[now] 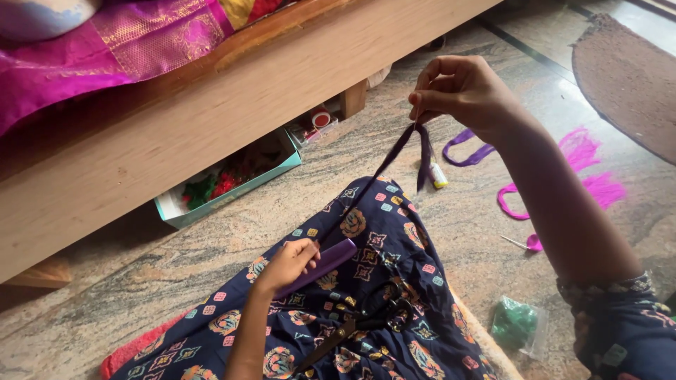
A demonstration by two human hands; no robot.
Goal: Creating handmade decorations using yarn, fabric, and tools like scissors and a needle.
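Head view shows your right hand (458, 91) at 1 o'clock pinching the purple thread bundle (394, 151) taut, left hand (289, 264) closed around the purple card (327, 259) at 7 o'clock; the winding seems to need steady tension.

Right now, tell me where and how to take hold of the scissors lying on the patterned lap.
Grip the scissors by the dark finger loops at their upper right end, coming from above and from the right. They lie flat on the patterned fabric, blades pointing down-left toward the left forearm, loops uncovered. The left hand holds the purple stick; the right hand pinches the dark ribbon.
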